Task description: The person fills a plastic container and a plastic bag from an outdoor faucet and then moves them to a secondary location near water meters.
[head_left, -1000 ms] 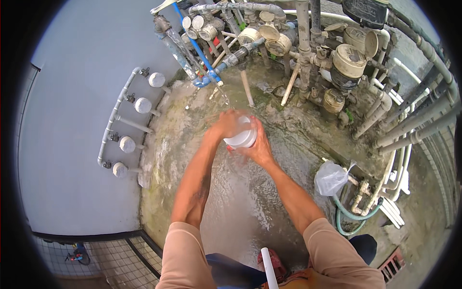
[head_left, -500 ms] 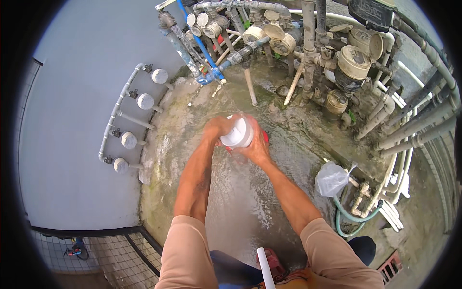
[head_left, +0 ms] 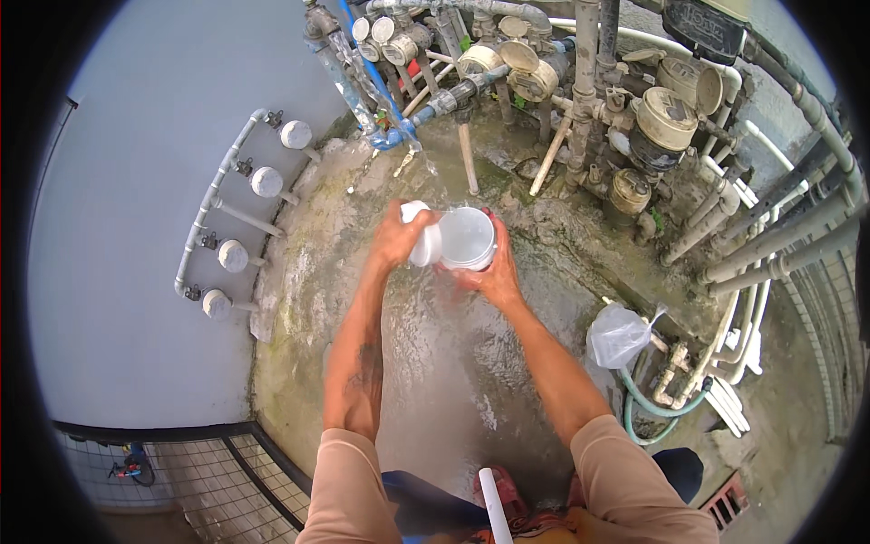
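My right hand point(head_left: 500, 267) grips a white plastic tub point(head_left: 467, 238) from its right side, with its open mouth facing up toward me. Patches of red show at the tub's lower side beside the fingers. In my left hand point(head_left: 396, 238) is a white round piece that looks like a lid point(head_left: 426, 245). It is tilted on edge close to the tub's left rim; whether the two touch I cannot tell. Clear water point(head_left: 412, 145) spills from the blue-wrapped pipe joint point(head_left: 388, 139) beyond my hands.
Water meters point(head_left: 666, 118) and pipes crowd the far and right sides. A grey wall point(head_left: 136, 272) with a white pipe rack point(head_left: 204, 218) stands left. On the wet concrete floor point(head_left: 435, 363), a clear plastic bag point(head_left: 619, 335) and green hose point(head_left: 652, 408) lie right. A white pipe point(head_left: 494, 503) is near my feet.
My left hand has moved left off the tub with the lid, and the tub's inside now shows. My right hand keeps its hold, the tub shifting slightly right.
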Demonstrator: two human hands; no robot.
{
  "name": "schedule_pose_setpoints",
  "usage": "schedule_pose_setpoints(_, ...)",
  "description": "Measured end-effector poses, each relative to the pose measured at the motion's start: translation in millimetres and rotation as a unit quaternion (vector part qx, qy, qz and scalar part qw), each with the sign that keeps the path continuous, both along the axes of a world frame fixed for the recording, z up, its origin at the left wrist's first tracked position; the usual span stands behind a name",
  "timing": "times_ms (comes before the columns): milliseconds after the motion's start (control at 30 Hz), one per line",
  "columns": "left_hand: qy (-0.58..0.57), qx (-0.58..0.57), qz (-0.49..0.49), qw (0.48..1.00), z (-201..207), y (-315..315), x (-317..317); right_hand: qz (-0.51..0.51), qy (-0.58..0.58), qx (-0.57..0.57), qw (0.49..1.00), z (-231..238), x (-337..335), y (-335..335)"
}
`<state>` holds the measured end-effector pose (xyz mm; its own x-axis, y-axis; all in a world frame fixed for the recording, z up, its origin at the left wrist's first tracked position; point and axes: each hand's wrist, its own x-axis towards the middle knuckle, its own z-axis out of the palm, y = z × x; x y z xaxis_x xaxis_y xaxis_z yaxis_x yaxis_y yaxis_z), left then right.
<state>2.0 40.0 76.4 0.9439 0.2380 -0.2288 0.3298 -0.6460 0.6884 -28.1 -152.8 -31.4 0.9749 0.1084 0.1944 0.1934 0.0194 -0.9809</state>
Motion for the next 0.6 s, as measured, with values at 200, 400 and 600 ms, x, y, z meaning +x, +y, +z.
schedule_pose_setpoints(200, 0.229, 0.138, 0.027, 0.963, -88.6, 97.2, -101.9, 0.007, -0.080, -0.077, 0.994, -29.6, 5.0, -10.7)
schedule_pose_setpoints(400, -0.114, 0.172, -0.002, 0.978, -77.8, 39.1, -119.9, 0.060, -0.067, -0.073, 0.993, -2.3, 13.0, -11.2)
schedule_pose_setpoints(600, -0.170, 0.200, -0.240, 0.935, -55.3, -78.0, -54.4, 0.012, 0.097, 0.049, 0.994, -49.4, 9.0, -31.1)
